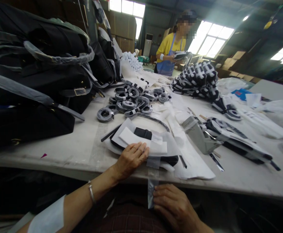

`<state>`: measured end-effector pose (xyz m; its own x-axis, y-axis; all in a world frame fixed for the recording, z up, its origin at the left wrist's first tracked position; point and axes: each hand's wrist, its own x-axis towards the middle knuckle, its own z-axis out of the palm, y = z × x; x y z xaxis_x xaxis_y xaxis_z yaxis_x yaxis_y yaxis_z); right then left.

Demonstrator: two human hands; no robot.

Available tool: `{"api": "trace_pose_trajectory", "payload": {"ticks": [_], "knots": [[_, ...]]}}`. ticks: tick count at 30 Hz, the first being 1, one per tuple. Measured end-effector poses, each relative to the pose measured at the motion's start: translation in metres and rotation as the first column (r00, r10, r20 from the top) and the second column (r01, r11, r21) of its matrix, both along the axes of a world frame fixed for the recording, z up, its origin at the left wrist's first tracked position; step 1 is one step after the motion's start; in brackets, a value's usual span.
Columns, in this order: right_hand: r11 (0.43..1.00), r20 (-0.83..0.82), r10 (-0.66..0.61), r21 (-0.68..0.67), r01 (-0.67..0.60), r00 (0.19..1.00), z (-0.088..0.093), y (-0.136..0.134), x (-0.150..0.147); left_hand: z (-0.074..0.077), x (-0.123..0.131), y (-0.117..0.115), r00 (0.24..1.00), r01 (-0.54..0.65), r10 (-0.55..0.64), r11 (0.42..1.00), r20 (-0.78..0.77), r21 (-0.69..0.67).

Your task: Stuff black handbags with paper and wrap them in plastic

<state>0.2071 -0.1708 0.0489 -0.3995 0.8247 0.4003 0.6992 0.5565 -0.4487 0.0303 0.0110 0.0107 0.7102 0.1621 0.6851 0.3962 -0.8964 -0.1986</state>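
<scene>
In front of me lies a small black bag [170,160] wrapped in thin white sheets, with a white foam strip [158,147] across its top. My left hand [133,159] presses down on the strip, fingers stretched out flat. Below the table edge, my right hand [174,204] pinches the lower end of a clear strip of tape [151,191]. The tape runs up over the edge to the bag's front. A long wrapped strap [156,119] curves behind the bag. Right of it a grey tape dispenser [199,136] stands on the table.
Large black bags [34,87] with wrapped handles are stacked at the left. Several coiled straps [131,100] lie behind the work. To the right are a wrapped black bag [238,142] and a pile of wrapped black pieces [198,79]. A person [171,48] stands across the table [83,149].
</scene>
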Motion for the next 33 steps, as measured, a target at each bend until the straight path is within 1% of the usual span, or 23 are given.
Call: {"api": "trace_pose_trajectory", "payload": {"ticks": [2,3,4,5,6,7,8,9,11,13,15,17,19,23,26,29,33], "knots": [[0.999,-0.015,0.018,-0.043,-0.019,1.000,0.028,0.005,0.004,0.001,0.000,0.000,1.000,-0.003,0.003,1.000,-0.011,-0.001],[1.000,-0.032,-0.012,-0.025,0.011,0.999,0.043,0.011,0.006,0.002,-0.001,-0.001,1.000,-0.003,0.003,1.000,-0.015,-0.005],[0.997,-0.054,-0.077,0.017,0.078,0.996,0.056,0.019,0.008,0.002,-0.001,-0.001,1.000,-0.002,0.002,1.000,-0.020,-0.011],[0.982,-0.077,-0.169,0.068,0.175,0.983,0.067,0.029,0.010,0.003,-0.001,-0.002,1.000,-0.002,0.001,1.000,-0.023,-0.019],[0.954,-0.093,-0.265,0.119,0.275,0.960,0.073,0.041,0.012,0.004,-0.002,-0.002,1.000,-0.001,0.000,1.000,-0.026,-0.027],[0.918,-0.092,-0.352,0.158,0.363,0.931,0.076,0.054,0.013,0.004,-0.002,-0.002,1.000,-0.001,0.000,0.999,-0.030,-0.037],[0.890,-0.065,-0.413,0.183,0.418,0.908,0.075,0.067,0.013,0.004,-0.003,-0.002,0.999,0.000,-0.001,0.999,-0.036,-0.045],[0.879,-0.007,-0.442,0.196,0.435,0.897,0.070,0.080,0.013,0.004,-0.003,-0.002,0.999,0.001,-0.003,0.999,-0.041,-0.052],[0.897,0.164,-0.429,0.193,0.397,0.889,0.053,0.101,0.011,0.004,-0.004,-0.001,0.998,0.003,-0.006,0.998,-0.054,-0.060],[0.917,0.312,-0.397,0.178,0.357,0.863,0.035,0.111,0.009,0.003,-0.005,0.000,0.998,0.000,-0.004,0.998,-0.058,-0.065],[0.915,0.369,-0.403,0.182,0.360,0.837,0.023,0.110,0.009,0.004,-0.007,0.000,0.998,-0.006,0.002,0.998,-0.055,-0.069],[0.905,0.361,-0.424,0.185,0.382,0.831,0.018,0.104,0.010,0.006,-0.010,-0.001,0.999,-0.015,0.011,0.997,-0.042,-0.076],[0.904,0.344,-0.427,0.185,0.385,0.837,0.017,0.097,0.010,0.008,-0.014,-0.002,0.999,-0.025,0.021,0.995,-0.040,-0.092],[0.920,0.356,-0.391,0.154,0.359,0.849,0.017,0.091,0.007,0.010,-0.021,-0.006,0.999,-0.031,0.025,0.988,-0.046,-0.149],[0.922,0.336,-0.388,0.122,0.369,0.858,0.012,0.090,0.005,0.011,-0.024,-0.009,0.999,-0.036,0.028,0.979,-0.041,-0.200],[0.912,0.302,-0.409,0.121,0.391,0.861,0.004,0.088,0.004,0.015,-0.026,-0.012,0.995,-0.036,0.012,0.970,-0.098,-0.241],[0.904,0.281,-0.428,0.141,0.404,0.859,-0.004,0.085,0.003,0.031,-0.020,-0.014,0.974,-0.071,0.004,0.956,-0.227,-0.285]]}}
